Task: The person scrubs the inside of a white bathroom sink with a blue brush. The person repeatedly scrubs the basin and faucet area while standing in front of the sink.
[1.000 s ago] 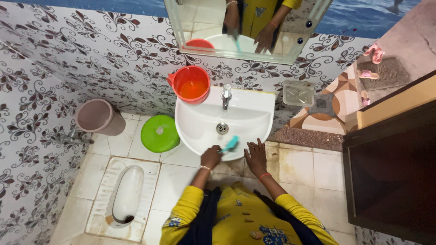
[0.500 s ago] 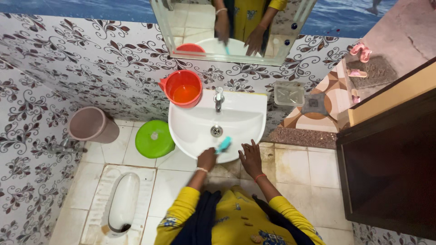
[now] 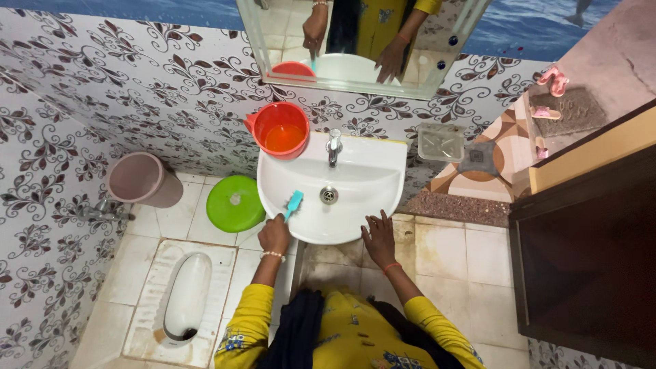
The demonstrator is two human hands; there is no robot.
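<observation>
We look down into a small bathroom with flower-patterned wall tiles [image 3: 82, 102] and a pale tiled floor [image 3: 451, 253]. A white sink [image 3: 372, 188] hangs on the wall, with a metal tap [image 3: 334, 146] at its back and a round drain [image 3: 329, 195] in the middle of the bowl. An orange mug [image 3: 281, 128] with liquid inside sits on the sink's back left corner, touching the rim.

Our left hand [image 3: 275, 234] is closed in a fist around the handle of a teal brush [image 3: 294, 203]. The brush points up and away from us, and its head lies against the inside of the bowl on the left side, just left of the drain. Our right hand [image 3: 380, 237] lies flat with the fingers spread on the sink's front rim, to the right of the drain and well apart from the brush.

Below the sink on the left stands a bucket with a green lid [image 3: 236, 203]. Further left, a dull pink bin [image 3: 142, 179] stands against the wall, near a wall tap [image 3: 102, 210]. A squat toilet [image 3: 184, 297] is set into the floor at the lower left. Above the sink a mirror [image 3: 362, 41] shows both hands and the sink's edge. A clear soap dish [image 3: 441, 142] is fixed to the wall right of the sink, and a dark wooden door [image 3: 588, 253] fills the right side.
</observation>
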